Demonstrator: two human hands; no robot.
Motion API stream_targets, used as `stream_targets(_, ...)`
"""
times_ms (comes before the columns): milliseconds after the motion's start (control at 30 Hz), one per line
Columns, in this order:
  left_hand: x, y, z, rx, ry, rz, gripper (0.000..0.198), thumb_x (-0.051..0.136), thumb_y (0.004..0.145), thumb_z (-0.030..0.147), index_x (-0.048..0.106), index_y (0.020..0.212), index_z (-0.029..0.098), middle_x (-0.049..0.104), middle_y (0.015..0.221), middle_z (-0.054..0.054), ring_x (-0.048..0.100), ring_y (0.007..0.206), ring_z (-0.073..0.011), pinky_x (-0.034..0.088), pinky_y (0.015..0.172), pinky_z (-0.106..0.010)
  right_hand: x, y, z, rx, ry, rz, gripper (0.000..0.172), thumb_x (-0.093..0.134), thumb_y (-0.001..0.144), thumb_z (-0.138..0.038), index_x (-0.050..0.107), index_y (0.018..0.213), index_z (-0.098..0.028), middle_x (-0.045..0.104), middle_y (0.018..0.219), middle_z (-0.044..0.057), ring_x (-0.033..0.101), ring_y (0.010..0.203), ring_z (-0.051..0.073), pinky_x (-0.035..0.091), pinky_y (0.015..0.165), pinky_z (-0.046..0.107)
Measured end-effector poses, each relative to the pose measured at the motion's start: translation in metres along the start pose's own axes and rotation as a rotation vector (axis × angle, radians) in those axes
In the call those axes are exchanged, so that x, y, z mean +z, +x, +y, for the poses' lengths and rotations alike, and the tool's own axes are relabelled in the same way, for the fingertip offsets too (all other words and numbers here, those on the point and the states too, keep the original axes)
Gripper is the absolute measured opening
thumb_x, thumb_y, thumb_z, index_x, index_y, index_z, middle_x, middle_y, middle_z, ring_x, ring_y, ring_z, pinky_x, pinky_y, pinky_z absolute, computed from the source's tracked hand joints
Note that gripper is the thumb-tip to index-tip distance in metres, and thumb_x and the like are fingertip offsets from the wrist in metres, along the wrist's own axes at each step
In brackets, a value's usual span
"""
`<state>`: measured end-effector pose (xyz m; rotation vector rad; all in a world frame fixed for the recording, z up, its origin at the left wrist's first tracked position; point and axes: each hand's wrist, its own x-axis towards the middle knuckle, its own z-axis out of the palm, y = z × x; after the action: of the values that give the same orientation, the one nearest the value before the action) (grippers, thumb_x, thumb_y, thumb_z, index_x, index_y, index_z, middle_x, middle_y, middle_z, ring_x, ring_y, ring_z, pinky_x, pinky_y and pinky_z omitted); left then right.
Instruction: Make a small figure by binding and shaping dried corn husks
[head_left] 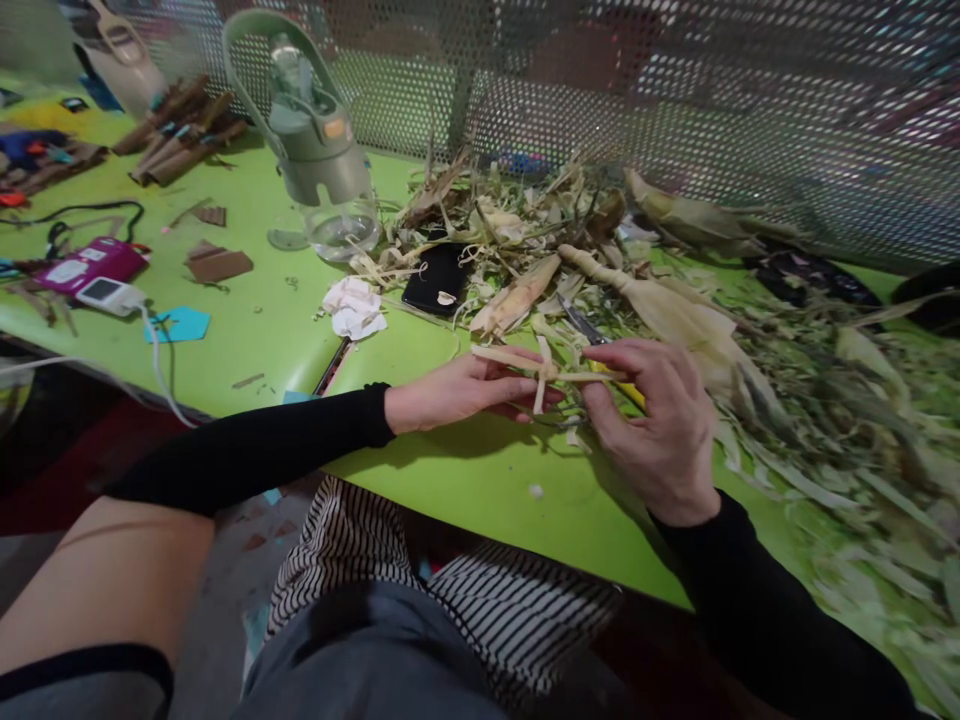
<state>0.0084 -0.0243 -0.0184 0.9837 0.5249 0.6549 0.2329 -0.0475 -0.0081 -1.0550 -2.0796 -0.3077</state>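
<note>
A small cross of pale folded corn husk strips (547,372) is held just above the green table, between both hands. My left hand (469,388) is closed on its left side, the thumb along the strip and the fingers beneath. On the other side, my right hand (664,425) pinches the end of the right-hand strip between thumb and fingers. Behind the right fingers lies a metal-tipped tool (589,325); a yellow part beside the hand may be its handle. Dry corn husks (517,295) lie just beyond the hands.
A heap of husk scraps (525,205) spreads along the perforated metal screen (540,80) and down the right. A black phone (435,278), crumpled tissue (354,307) and clear bottle with green lid (322,160) stand behind my left hand. A cabled magenta device (94,262) sits left.
</note>
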Motion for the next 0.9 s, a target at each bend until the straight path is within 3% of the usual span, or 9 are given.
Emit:
stream_targets(133, 0.000, 0.000, -0.007, 0.062, -0.009, 0.050, 0.021, 0.077, 0.092, 0.025, 0.066, 0.106, 0.014, 0.078, 0.102, -0.006, 0.075, 0.094, -0.0137, 0.057, 0.093, -0.033, 0.003, -0.002, -0.003, -0.076, -0.047, 0.018, 0.029, 0.073, 0.093, -0.019, 0.068, 0.120, -0.029, 0.074, 0.114, 0.007, 0.071, 0.101, 0.027, 0.053, 0.086, 0.044)
stream_targets(367, -0.003, 0.000, -0.011, 0.171, -0.010, 0.008, 0.045, 0.094, 0.076, 0.037, 0.067, 0.105, 0.015, 0.077, 0.093, -0.003, 0.074, 0.085, -0.0131, 0.057, 0.086, -0.029, -0.003, 0.000, -0.007, -0.109, -0.021, -0.042, 0.035, 0.075, 0.092, -0.018, 0.066, 0.124, -0.030, 0.075, 0.116, 0.006, 0.071, 0.105, 0.027, 0.053, 0.089, 0.044)
stream_targets(467, -0.002, -0.002, -0.008, 0.130, 0.026, 0.085, 0.037, 0.088, 0.083, 0.036, 0.066, 0.103, 0.015, 0.078, 0.087, -0.003, 0.074, 0.078, -0.0118, 0.057, 0.076, -0.025, -0.003, -0.001, -0.007, -0.124, -0.012, -0.038, 0.036, 0.076, 0.093, -0.025, 0.065, 0.127, -0.030, 0.075, 0.120, 0.008, 0.071, 0.109, 0.029, 0.053, 0.091, 0.047)
stream_targets(567, 0.001, -0.004, -0.004, 0.027, 0.065, 0.135, 0.026, 0.081, 0.090, 0.032, 0.065, 0.100, 0.013, 0.077, 0.080, -0.003, 0.073, 0.068, -0.0098, 0.054, 0.064, -0.021, -0.001, -0.002, -0.011, -0.118, 0.037, -0.064, 0.026, 0.074, 0.096, -0.029, 0.069, 0.122, -0.029, 0.077, 0.117, 0.008, 0.072, 0.110, 0.030, 0.054, 0.092, 0.047)
stream_targets(667, 0.004, -0.004, -0.001, -0.065, 0.066, 0.097, 0.020, 0.076, 0.094, 0.024, 0.065, 0.103, 0.011, 0.076, 0.074, -0.002, 0.071, 0.062, -0.0082, 0.053, 0.061, -0.018, 0.001, -0.001, -0.016, 0.046, 0.198, -0.108, 0.008, 0.066, 0.101, -0.028, 0.071, 0.108, -0.026, 0.079, 0.100, 0.005, 0.074, 0.092, 0.024, 0.057, 0.081, 0.040)
stream_targets(800, 0.006, -0.004, 0.001, -0.150, 0.055, 0.042, 0.020, 0.068, 0.098, 0.018, 0.066, 0.116, 0.009, 0.075, 0.070, -0.002, 0.071, 0.059, -0.0084, 0.053, 0.059, -0.018, 0.002, 0.000, -0.017, 0.425, 0.431, -0.183, 0.019, 0.060, 0.104, -0.039, 0.070, 0.096, -0.024, 0.074, 0.085, 0.003, 0.068, 0.072, 0.019, 0.052, 0.062, 0.032)
stream_targets(900, 0.008, -0.005, 0.003, -0.180, 0.066, 0.030, 0.020, 0.061, 0.101, 0.015, 0.066, 0.119, 0.008, 0.076, 0.070, -0.003, 0.071, 0.059, -0.0083, 0.053, 0.059, -0.018, 0.002, 0.000, -0.014, 0.551, 0.494, -0.232, 0.028, 0.061, 0.103, -0.050, 0.070, 0.094, -0.025, 0.071, 0.082, 0.002, 0.066, 0.072, 0.019, 0.051, 0.063, 0.033)
